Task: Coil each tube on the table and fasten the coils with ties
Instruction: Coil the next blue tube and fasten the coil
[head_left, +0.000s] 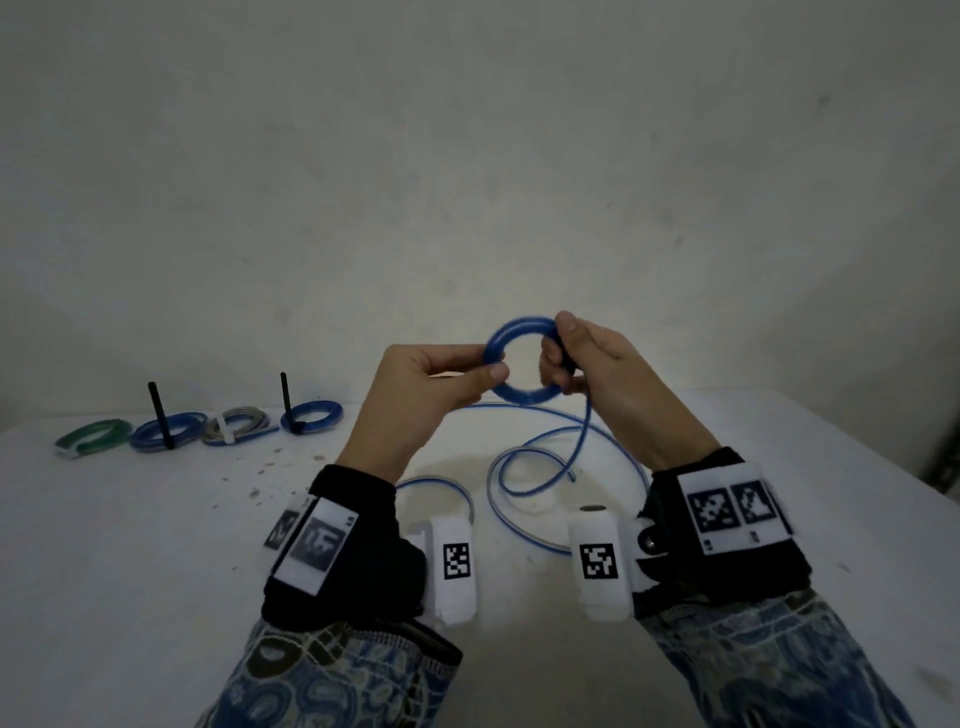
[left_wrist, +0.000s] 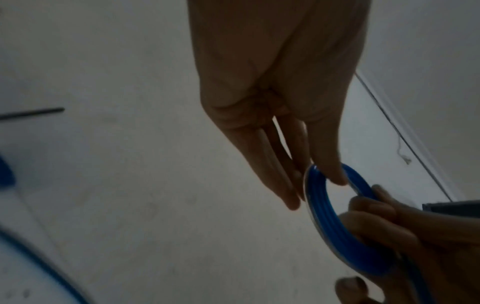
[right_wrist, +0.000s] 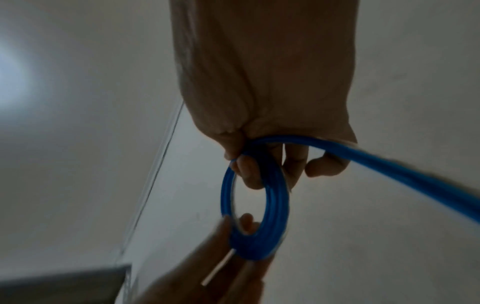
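Note:
A blue tube coil (head_left: 522, 358) of several turns is held upright above the white table (head_left: 156, 545). My left hand (head_left: 483, 366) pinches the coil's left side between thumb and fingers. My right hand (head_left: 558, 358) grips its right side with curled fingers. The coil (left_wrist: 335, 222) and the coil (right_wrist: 255, 207) appear close up in both wrist views. The tube's loose tail (head_left: 535, 467) hangs from the right hand and loops on the table. A pale strip, perhaps a tie (right_wrist: 218, 267), lies by the left fingers.
Along the far left of the table lie tied coils: a green coil (head_left: 93, 435), a blue coil (head_left: 169, 428) with an upright black tie, a grey coil (head_left: 236, 422), another blue coil (head_left: 311, 415). A wall stands behind; the table's right edge (head_left: 883, 467) is near.

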